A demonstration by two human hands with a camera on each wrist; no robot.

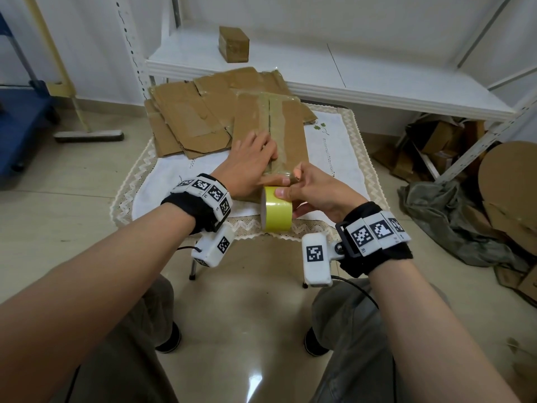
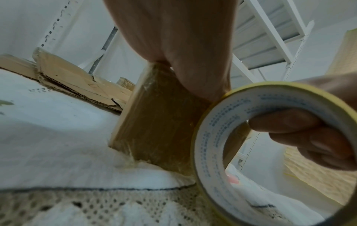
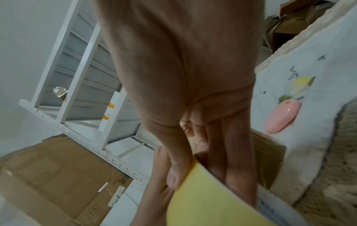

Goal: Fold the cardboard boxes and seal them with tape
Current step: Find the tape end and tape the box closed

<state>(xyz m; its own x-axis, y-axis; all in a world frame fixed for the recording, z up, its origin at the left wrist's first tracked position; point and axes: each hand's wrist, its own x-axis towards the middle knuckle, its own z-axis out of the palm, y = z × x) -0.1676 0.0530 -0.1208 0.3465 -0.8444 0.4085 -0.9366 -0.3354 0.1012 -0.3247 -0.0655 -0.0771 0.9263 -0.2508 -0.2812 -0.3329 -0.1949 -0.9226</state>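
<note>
A folded cardboard box [image 1: 273,132] is seen on the small cloth-covered table [image 1: 343,135], at the middle, its top seam already covered by clear tape. The left hand [image 1: 250,164] is laid on the near end of the box, fingers fairly straight and pressing down, thumb held against the near face. The yellow tape roll [image 1: 276,209] is gripped by the right hand [image 1: 316,189] at the near edge of the box, fingers hooked through the core and thumb on the outer face; a short strip appears to be pulled from roll to box, though its end cannot be made out.

Handling, as judged: the box is probably light and stiff but easily dented, and likely to slide on the cloth, so it should be held down from above near the seam. The roll is rigid and is best taken through the core; the loose strip is thin and sticky and likely to fold onto itself if slackened.

Flattened cardboard sheets [image 1: 186,123] are piled at the far left of the table. A white lace-edged cloth covers the tabletop; a pink object [image 3: 283,117] is lying on it to the right. Behind it, a white metal shelf [image 1: 377,82] bears one small sealed box [image 1: 234,43]. The floor is tiled; a broom [image 1: 87,135] is lying far left, and cardboard scraps and a grey cloth [image 1: 444,216] are at the right.
</note>
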